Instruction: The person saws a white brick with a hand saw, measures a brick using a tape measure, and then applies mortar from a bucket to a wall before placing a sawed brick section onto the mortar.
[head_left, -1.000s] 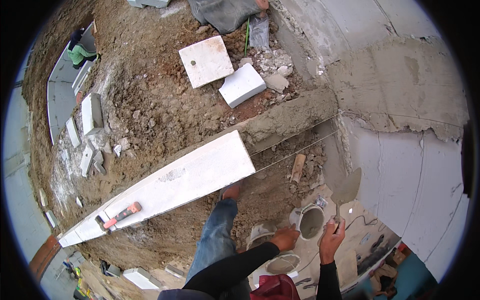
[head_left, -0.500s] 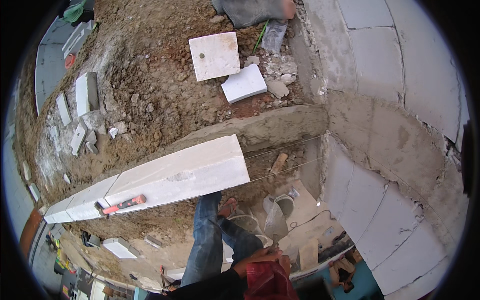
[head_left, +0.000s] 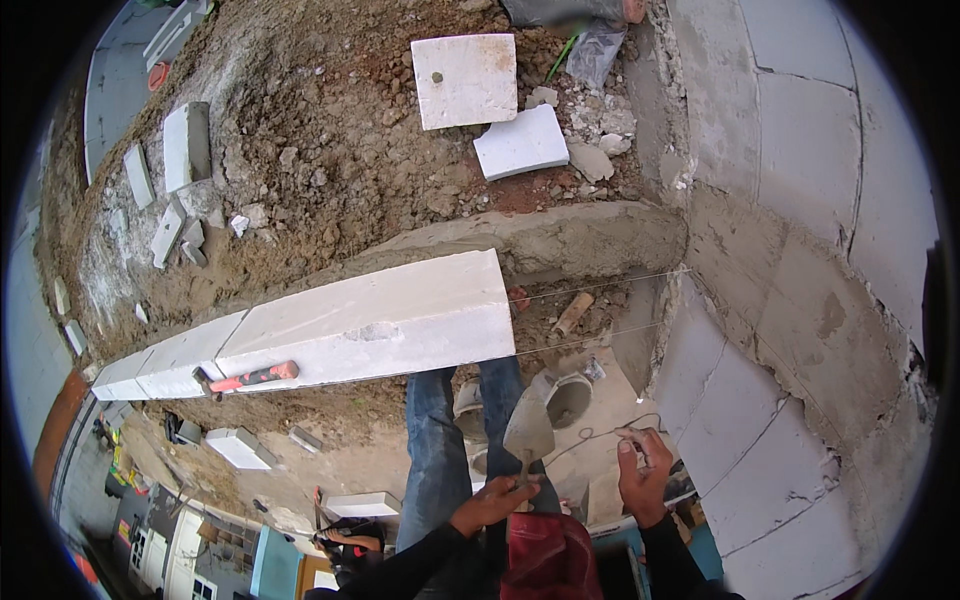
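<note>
Head view: at the far left, loose white block offcuts (head_left: 185,145) were noted scattered on the bare earth. Next, a course of long white blocks (head_left: 330,325) was seen laid end to end along the trench, with a red-handled hammer (head_left: 245,379) resting on its top face. Beyond the last block's right end, a bed of grey mortar (head_left: 560,240) was observed spread but uncovered, so the course was judged part laid, with the stretch up to the block wall (head_left: 800,300) left to fill. A taut guide string (head_left: 600,285) was strung over that gap. Lower centre, the left hand (head_left: 490,505) was recorded with fingers clamped on the handle of a trowel (head_left: 528,430), blade raised and pointing away, above the person's legs. Just right of it, the right hand (head_left: 640,480) was found with fingers pinched together on a thin loose string (head_left: 600,432). Two square slabs (head_left: 490,110) lay on the soil behind.
</note>
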